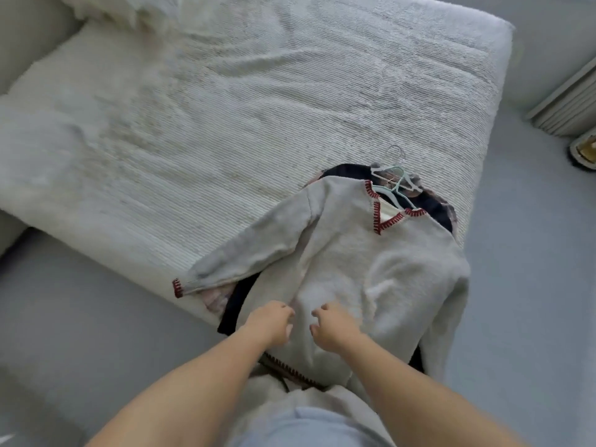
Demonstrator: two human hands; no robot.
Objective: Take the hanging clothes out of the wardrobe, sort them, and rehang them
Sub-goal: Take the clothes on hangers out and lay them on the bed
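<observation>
Left hand (269, 322), forearm extended forward, fingers curled and pinching the lower front of the grey knitted V-neck sweater with red stitched trim (348, 262). Right hand (333, 324) beside it, fingers bent, gripping the same fabric. The sweater lies on dark garments and pale hangers (392, 177) on the white ribbed sofa seat (225, 108).

A grey V-neck sweater (348, 253) with red stitching along its neckline, cuff and hem lies front-up on the near right corner of a white ribbed bed cover (225, 108). One sleeve stretches toward eight o'clock, its cuff reaching the cover's edge. Pale hangers (395, 179) poke out of the neckline toward one o'clock, their metal hooks resting on the cover. A dark garment (432, 204) shows beneath the sweater at collar and lower left. The left hand (269, 322) and right hand (332, 325), fingers loosely curled, sit side by side over the sweater's lower front, near six o'clock. Grey floor (80, 333) surrounds the bed.
</observation>
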